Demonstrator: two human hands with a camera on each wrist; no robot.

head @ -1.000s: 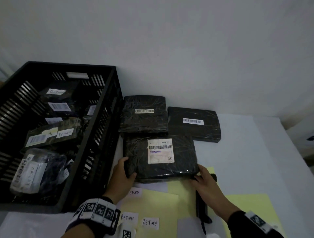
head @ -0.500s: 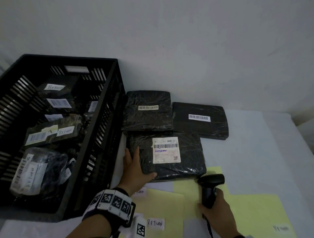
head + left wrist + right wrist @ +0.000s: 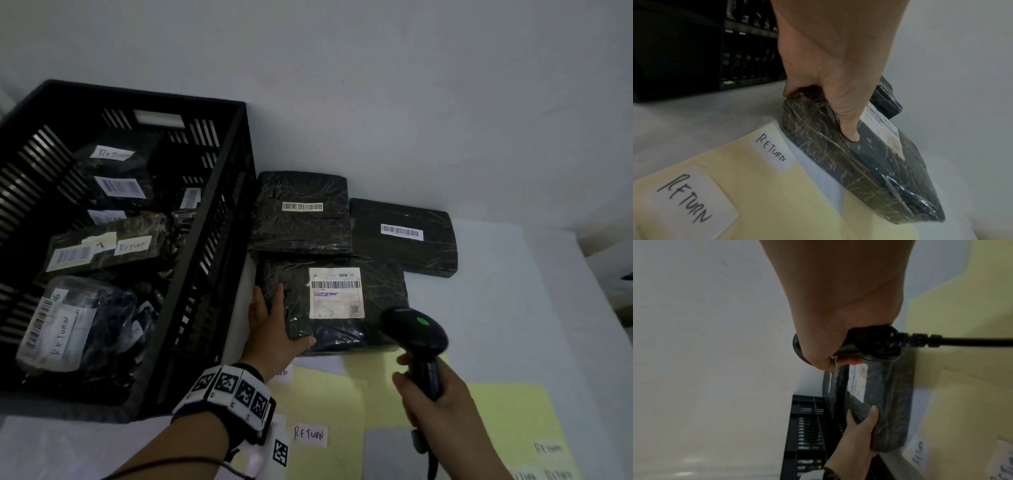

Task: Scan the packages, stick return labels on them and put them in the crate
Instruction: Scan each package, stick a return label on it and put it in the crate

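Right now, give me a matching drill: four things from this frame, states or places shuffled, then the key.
Things:
1. scanner
2. front package
3. crate
4. loose RETURN label

Places/states:
A. on a yellow sheet, not yet stuck on a package
B. gripped in the right hand, green light on
C. held at its near left corner by the left hand
D. left of the packages, holding labelled parcels

Pairs: 1-B, 2-C, 3-D, 4-A
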